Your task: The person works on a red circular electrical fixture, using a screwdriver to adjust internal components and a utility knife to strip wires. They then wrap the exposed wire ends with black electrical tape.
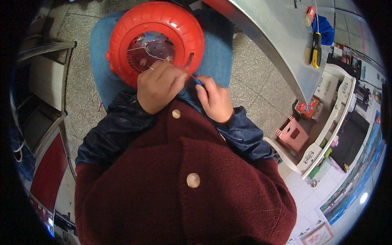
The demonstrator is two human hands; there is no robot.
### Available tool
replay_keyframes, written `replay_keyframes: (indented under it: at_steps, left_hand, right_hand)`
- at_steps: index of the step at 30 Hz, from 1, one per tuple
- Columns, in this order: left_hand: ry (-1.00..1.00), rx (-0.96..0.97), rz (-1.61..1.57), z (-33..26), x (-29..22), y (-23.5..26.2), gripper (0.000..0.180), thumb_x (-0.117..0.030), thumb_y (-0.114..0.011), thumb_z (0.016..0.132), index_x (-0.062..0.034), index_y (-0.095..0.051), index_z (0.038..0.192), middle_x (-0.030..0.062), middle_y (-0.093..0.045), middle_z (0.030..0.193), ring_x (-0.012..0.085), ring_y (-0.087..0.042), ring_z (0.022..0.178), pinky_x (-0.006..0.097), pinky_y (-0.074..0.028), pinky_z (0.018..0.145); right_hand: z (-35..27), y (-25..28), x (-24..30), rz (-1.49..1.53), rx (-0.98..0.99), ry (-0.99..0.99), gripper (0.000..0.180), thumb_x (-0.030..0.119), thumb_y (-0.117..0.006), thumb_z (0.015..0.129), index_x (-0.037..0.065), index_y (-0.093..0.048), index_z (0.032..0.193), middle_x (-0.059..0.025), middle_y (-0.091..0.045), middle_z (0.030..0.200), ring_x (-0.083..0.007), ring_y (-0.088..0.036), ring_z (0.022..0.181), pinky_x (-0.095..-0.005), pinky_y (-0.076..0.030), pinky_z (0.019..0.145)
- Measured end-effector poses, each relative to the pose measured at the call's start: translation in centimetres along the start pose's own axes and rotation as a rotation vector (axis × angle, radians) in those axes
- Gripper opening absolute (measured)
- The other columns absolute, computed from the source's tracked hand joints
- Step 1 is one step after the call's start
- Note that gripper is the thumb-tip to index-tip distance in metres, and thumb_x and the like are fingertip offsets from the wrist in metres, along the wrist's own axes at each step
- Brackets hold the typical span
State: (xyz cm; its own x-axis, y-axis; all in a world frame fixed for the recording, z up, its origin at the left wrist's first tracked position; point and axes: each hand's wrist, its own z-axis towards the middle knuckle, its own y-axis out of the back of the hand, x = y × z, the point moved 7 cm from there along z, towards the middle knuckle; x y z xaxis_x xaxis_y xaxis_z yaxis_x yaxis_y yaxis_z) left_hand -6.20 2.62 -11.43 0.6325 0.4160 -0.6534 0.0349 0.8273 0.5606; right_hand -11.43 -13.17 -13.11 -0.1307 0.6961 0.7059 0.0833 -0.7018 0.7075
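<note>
A round red plastic housing rests on my lap, its middle open. Thin white wires run inside the opening over a dark, shiny interior. My left hand lies over the housing's near rim, fingers curled, pinching a wire that runs out of the opening; its fingertips point toward my right hand. Just beside it, my right hand grips a small blue-handled tool with a thin tip. That tip meets the left fingertips. Most of the tool is hidden by the fingers, so its kind is unclear.
A metal-topped table curves along the right, bearing a yellow-and-black screwdriver and a blue cloth-like bundle. Beyond stand a pink stool and a white cabinet. A metal-framed rack is at the left.
</note>
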Motion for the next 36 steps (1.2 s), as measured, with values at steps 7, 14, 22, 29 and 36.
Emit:
replay_keyframes:
  at_steps: [7, 14, 22, 29, 36]
  left_hand:
    - [0.036, 0.063, -0.009, 0.0, 0.1, -0.6, 0.008, -0.007, -0.069, 0.084, -0.0071, -0.062, 0.088, 0.0104, -0.060, 0.079, 0.0317, -0.063, 0.072, 0.041, -0.053, 0.061]
    - [0.199, 0.123, -0.075, -0.5, 0.6, -0.8, 0.004, -0.008, -0.066, 0.087, -0.0068, -0.063, 0.089, 0.0094, -0.062, 0.079, 0.0302, -0.064, 0.072, 0.040, -0.051, 0.061]
    - [0.154, 0.059, -0.096, -0.5, 0.3, -0.3, 0.010, -0.004, -0.072, 0.080, -0.0084, -0.065, 0.086, 0.0086, -0.060, 0.076, 0.0300, -0.063, 0.069, 0.040, -0.051, 0.059]
    - [0.182, 0.010, -0.157, -0.5, 0.7, 0.0, 0.013, -0.002, -0.074, 0.077, -0.0078, -0.065, 0.085, 0.0086, -0.060, 0.075, 0.0297, -0.063, 0.067, 0.039, -0.050, 0.057]
    - [0.267, 0.048, -0.170, 0.1, 0.6, -0.1, 0.013, -0.002, -0.074, 0.078, -0.0078, -0.066, 0.086, 0.0084, -0.060, 0.074, 0.0264, -0.063, 0.063, 0.038, -0.051, 0.057]
  right_hand:
    - [0.4, -0.7, 0.1, 0.011, -0.014, -0.013, 0.023, 0.015, -0.064, 0.095, 0.008, -0.059, 0.116, -0.0189, -0.068, 0.078, -0.0383, -0.068, 0.073, -0.0483, -0.053, 0.063]
    - [-0.4, -0.6, -0.2, 0.040, -0.032, -0.037, 0.022, 0.015, -0.064, 0.095, 0.008, -0.059, 0.116, -0.0188, -0.068, 0.079, -0.0390, -0.068, 0.073, -0.0486, -0.053, 0.063]
    - [-0.4, -1.0, -0.8, 0.046, -0.038, -0.029, 0.022, 0.015, -0.064, 0.095, 0.008, -0.060, 0.115, -0.0190, -0.069, 0.081, -0.0396, -0.068, 0.075, -0.0481, -0.053, 0.065]
    - [-2.3, -0.5, -2.7, 0.256, -0.030, -0.276, 0.019, 0.014, -0.063, 0.098, 0.005, -0.060, 0.114, -0.0213, -0.069, 0.085, -0.0390, -0.071, 0.082, -0.0438, -0.054, 0.067]
    - [1.8, -2.7, -3.4, 0.949, -0.059, -0.627, 0.022, 0.023, -0.063, 0.102, 0.003, -0.065, 0.094, 0.0019, -0.059, 0.069, -0.0047, -0.049, 0.062, -0.0229, -0.039, 0.056]
